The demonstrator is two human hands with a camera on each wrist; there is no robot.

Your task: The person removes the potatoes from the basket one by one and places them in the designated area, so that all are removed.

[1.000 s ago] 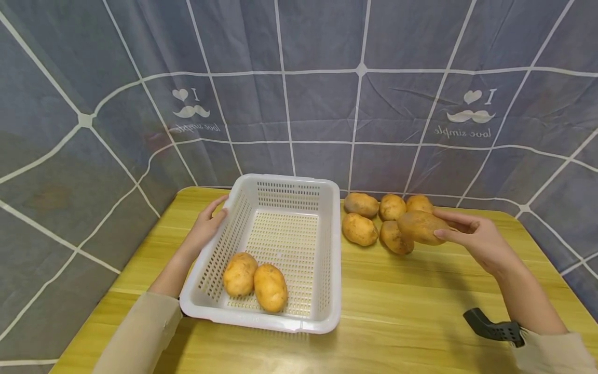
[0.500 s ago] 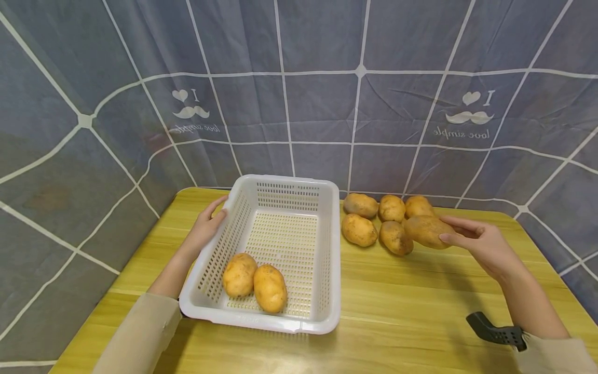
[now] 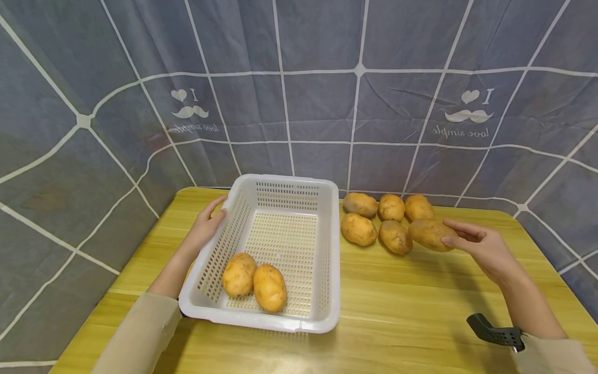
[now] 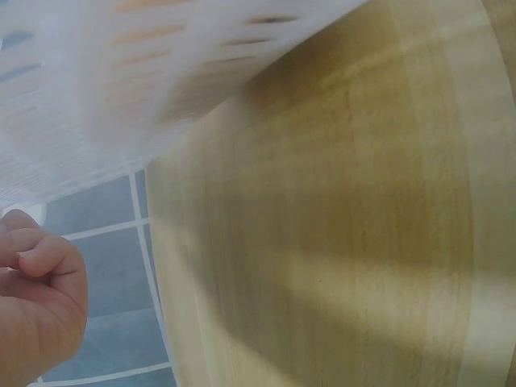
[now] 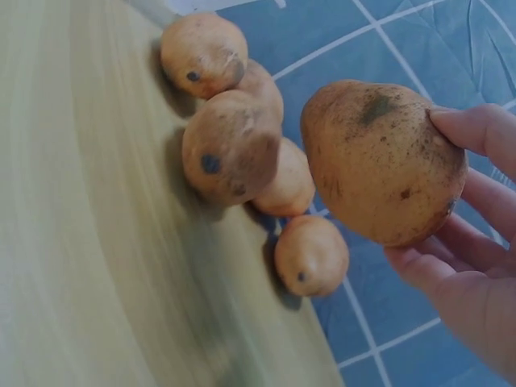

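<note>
In the head view my right hand [image 3: 486,249] grips a large brownish potato [image 3: 430,235] by its right end, raised just beside the other potatoes. The right wrist view shows thumb and fingers around this potato [image 5: 379,161], which has a dark greenish patch. My left hand [image 3: 205,226] holds the left rim of a white perforated plastic basket [image 3: 329,249]; its curled fingers show by the basket's side in the left wrist view. Inside the basket, at the near left, lie two yellow potatoes, one [image 3: 240,275] against the other [image 3: 270,288].
Several potatoes sit in two rows right of the basket, among them a front one [image 3: 358,229], a darker one [image 3: 395,237] and a back one [image 3: 419,208]. They stand on a yellow wood-grain table [image 3: 392,322]. A grey-blue checked curtain [image 3: 322,109] hangs behind.
My right hand has drawn the held potato slightly right and toward me, uncovering more of the potatoes behind it. The left hand and the basket stay in place.
</note>
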